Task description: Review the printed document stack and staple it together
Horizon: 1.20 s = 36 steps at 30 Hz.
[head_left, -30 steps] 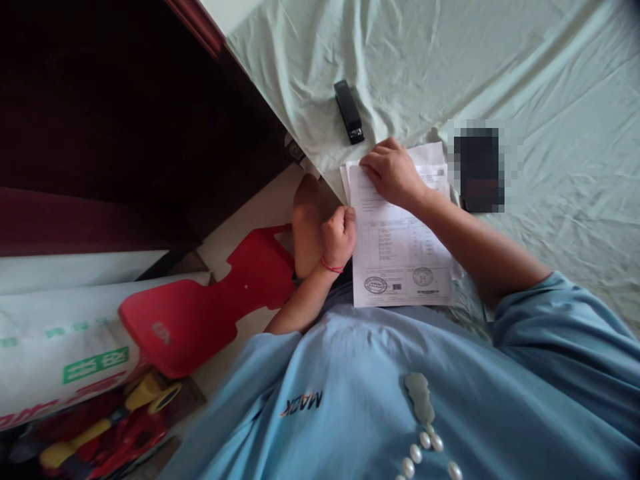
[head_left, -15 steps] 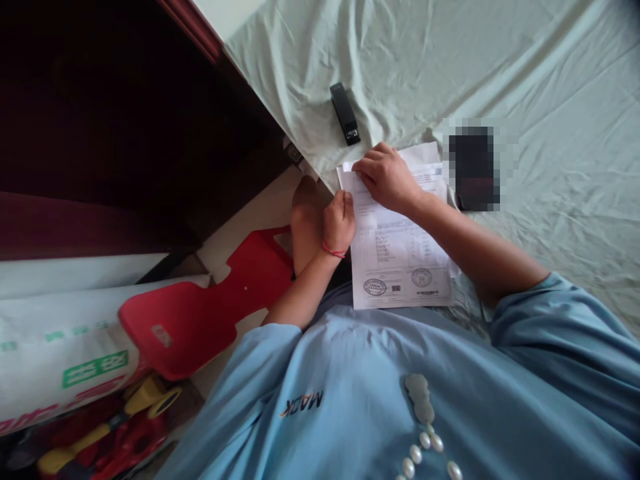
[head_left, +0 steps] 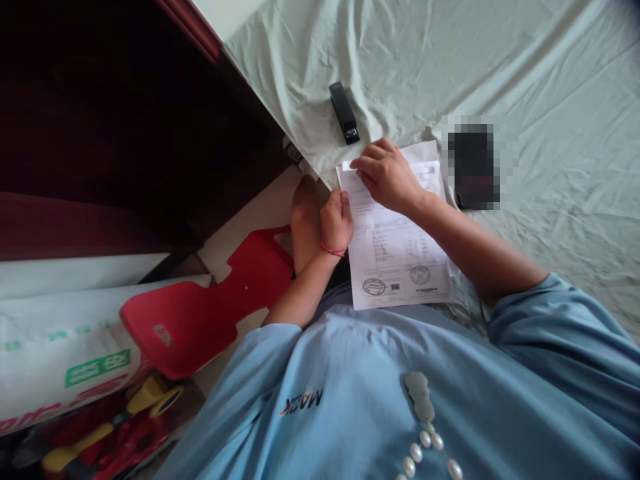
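A small stack of printed papers point(head_left: 400, 250), the top sheet bearing round and oval stamps, lies in front of me, partly on the bed. My left hand point(head_left: 337, 219), with a red string at the wrist, is closed on the stack's left edge, thumb uppermost. Across the top left corner reaches my right hand point(head_left: 384, 172), its fingers bent and pressed together at the paper's edge; part of their grip is hidden. Just beyond that corner, a black stapler point(head_left: 343, 113) lies on the sheet, apart from both hands.
Right of the papers is a dark blurred object point(head_left: 474, 167) on the pale green bedsheet point(head_left: 540, 80). Dark wooden furniture point(head_left: 125, 120) stands to the left. Below it are a red plastic piece point(head_left: 200, 313), a white printed sack point(head_left: 60, 347) and red and yellow toys point(head_left: 115, 420).
The papers have shifted very slightly, and the right hand's fingers have moved a little at the top left corner. The left hand keeps its hold on the edge.
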Available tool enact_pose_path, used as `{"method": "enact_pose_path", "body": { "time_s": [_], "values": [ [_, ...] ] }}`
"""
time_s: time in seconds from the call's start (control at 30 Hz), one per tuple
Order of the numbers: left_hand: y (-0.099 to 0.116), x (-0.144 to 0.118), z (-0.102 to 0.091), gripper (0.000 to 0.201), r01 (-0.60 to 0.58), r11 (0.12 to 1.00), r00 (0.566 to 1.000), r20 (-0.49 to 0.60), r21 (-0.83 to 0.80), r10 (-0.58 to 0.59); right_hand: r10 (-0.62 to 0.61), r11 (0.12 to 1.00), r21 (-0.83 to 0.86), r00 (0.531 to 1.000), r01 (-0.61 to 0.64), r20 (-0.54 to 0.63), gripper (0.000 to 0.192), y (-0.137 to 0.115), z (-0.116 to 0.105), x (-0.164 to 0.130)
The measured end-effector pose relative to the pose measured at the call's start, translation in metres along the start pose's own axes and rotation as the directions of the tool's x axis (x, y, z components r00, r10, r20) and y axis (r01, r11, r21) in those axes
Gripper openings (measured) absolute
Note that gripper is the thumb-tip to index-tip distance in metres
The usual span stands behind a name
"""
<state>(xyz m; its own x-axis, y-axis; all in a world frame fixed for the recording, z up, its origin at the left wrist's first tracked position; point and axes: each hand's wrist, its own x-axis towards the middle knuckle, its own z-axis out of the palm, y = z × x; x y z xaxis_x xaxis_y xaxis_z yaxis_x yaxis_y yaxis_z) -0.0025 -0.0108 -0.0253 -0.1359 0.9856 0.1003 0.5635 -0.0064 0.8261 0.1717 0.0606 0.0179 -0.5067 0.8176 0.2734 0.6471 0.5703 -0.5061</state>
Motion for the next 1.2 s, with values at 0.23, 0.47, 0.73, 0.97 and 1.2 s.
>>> {"method": "enact_pose_path", "body": {
  "time_s": [0.23,0.47,0.73,0.97,1.2],
  "values": [
    [-0.006,0.004,-0.024,0.034,0.053,0.991,0.998,-0.033,0.121,-0.049,0.026,0.996,0.083,0.992,-0.016,-0.124,0.030,0.005,-0.026,-0.055],
    [0.006,0.009,-0.024,0.031,0.102,0.984,0.994,-0.042,0.144,-0.096,0.364,0.930,0.070,0.882,-0.360,-0.299,0.026,0.000,-0.058,-0.160],
    [0.021,0.029,-0.007,0.030,0.111,0.985,0.994,-0.019,0.135,-0.109,0.619,0.780,-0.003,0.771,-0.626,-0.149,0.027,-0.012,-0.068,-0.196],
    [-0.001,0.046,0.019,0.033,0.031,0.996,0.996,-0.086,0.085,-0.024,0.657,0.742,-0.078,0.746,-0.666,-0.110,0.036,-0.013,-0.069,-0.189],
    [-0.002,0.042,0.022,0.028,0.024,0.998,0.999,-0.031,0.066,-0.022,0.639,0.752,-0.128,0.762,-0.647,-0.101,0.042,-0.013,-0.059,-0.193]
  ]
}}
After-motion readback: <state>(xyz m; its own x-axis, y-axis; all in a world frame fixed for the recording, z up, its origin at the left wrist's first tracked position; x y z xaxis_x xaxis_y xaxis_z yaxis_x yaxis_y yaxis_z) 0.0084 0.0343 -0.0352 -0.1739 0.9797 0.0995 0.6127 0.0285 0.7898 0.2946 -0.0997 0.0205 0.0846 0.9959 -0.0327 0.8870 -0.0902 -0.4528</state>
